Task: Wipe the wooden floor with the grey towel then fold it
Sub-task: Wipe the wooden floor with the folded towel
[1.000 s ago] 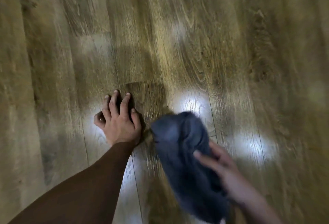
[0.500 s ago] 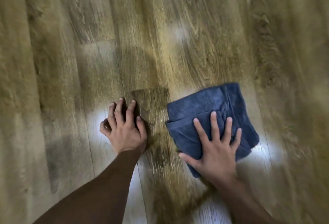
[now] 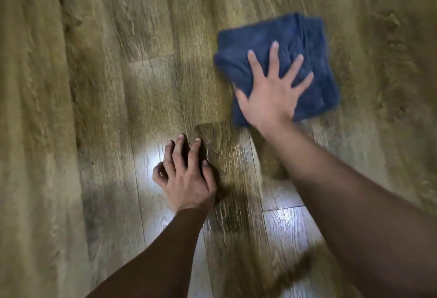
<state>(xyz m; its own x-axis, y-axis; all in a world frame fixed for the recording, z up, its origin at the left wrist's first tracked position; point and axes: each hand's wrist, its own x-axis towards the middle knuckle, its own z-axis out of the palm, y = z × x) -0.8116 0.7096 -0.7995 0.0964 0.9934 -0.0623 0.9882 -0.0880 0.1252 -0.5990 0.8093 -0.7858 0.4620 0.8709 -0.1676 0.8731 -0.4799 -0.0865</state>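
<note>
The grey-blue towel (image 3: pixel 264 44) lies bunched into a rough square on the wooden floor (image 3: pixel 94 108), up and to the right of centre. My right hand (image 3: pixel 272 91) presses flat on it with fingers spread and straight, covering its lower middle. My left hand (image 3: pixel 186 174) rests on the bare floor below and to the left of the towel, propped on its fingertips with the fingers bent, holding nothing. A gap of plank separates the left hand from the towel.
Brown wood-grain planks fill the whole view, running roughly from near to far. Bright light reflections sit on the boards beside my left hand (image 3: pixel 146 158) and below my right forearm (image 3: pixel 286 222). No other objects show.
My right hand has pushed the towel farther away from me across the floor, its fingers staying flat on top. A second ago it was dropping the towel. The left hand stays planted.
</note>
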